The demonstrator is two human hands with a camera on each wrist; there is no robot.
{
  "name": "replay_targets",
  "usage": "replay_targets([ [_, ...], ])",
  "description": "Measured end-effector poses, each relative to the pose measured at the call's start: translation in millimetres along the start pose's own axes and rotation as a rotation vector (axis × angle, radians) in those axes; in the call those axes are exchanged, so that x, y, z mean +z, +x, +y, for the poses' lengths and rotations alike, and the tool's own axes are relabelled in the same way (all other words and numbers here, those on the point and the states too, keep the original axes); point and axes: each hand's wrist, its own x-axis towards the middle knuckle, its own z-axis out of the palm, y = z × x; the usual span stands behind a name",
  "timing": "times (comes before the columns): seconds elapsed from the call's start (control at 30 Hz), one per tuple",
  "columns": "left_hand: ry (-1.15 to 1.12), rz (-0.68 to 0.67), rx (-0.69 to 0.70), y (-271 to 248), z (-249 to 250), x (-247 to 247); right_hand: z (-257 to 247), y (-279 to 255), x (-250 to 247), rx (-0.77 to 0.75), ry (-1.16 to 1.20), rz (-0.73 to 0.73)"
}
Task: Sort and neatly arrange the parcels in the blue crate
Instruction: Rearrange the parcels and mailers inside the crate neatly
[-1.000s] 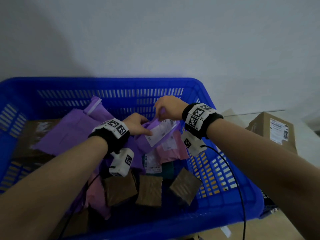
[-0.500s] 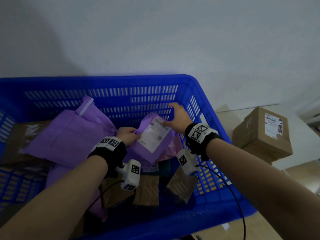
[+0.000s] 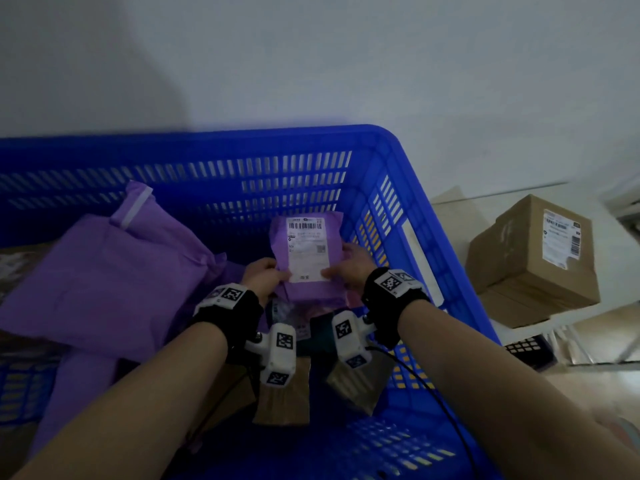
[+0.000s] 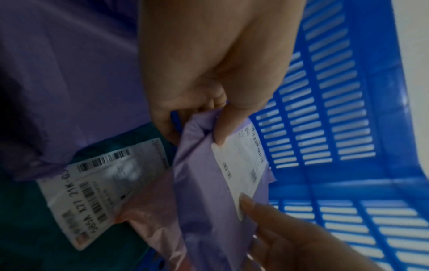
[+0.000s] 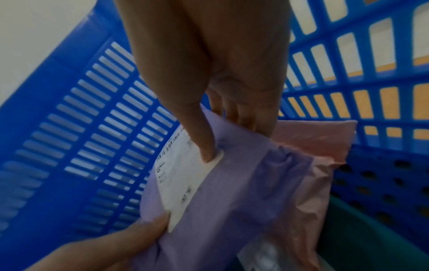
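A small purple mailer bag (image 3: 311, 258) with a white shipping label stands label-up in the far right corner of the blue crate (image 3: 391, 157). My left hand (image 3: 265, 273) pinches its lower left edge, thumb on the label corner (image 4: 220, 132). My right hand (image 3: 353, 268) pinches its lower right edge, thumb pressed on the label (image 5: 206, 146). The same purple mailer (image 4: 204, 192) (image 5: 232, 183) lies over a pink mailer (image 5: 313, 150) and a teal parcel (image 4: 21, 210) with its own label.
A large purple bag (image 3: 104, 278) fills the crate's left half. Several small brown cardboard parcels (image 3: 282, 400) lie near the front of the crate, under my wrists. Outside, at the right, brown cardboard boxes (image 3: 533, 258) sit stacked on a white surface.
Both hands turned the small purple mailer upright and flat, label facing me, and carried it toward the crate's far right corner. The view swung left and down.
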Motion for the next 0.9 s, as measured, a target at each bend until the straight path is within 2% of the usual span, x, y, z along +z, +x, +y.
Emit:
replay_targets([
  [0.27,0.342,-0.023,0.026,18.9,-15.2,15.5,2.8,11.4,-15.7,0.072,-0.315,0.037],
  [0.6,0.403,-0.014,-0.002,14.6,-12.4,21.5,0.5,17.7,-16.8,0.16,-0.419,0.018],
  [0.67,0.447,-0.01,0.036,6.0,-8.1,18.7,-4.7,12.3,-17.4,0.189,-0.485,0.007],
  [0.8,0.701,-0.036,0.171,-13.5,3.6,10.3,-18.8,-1.5,-21.7,0.171,-0.602,-0.03],
  [0.9,0.844,-0.14,0.239,-31.0,12.6,9.2,-26.3,-18.1,-26.0,0.199,-0.652,-0.092],
])
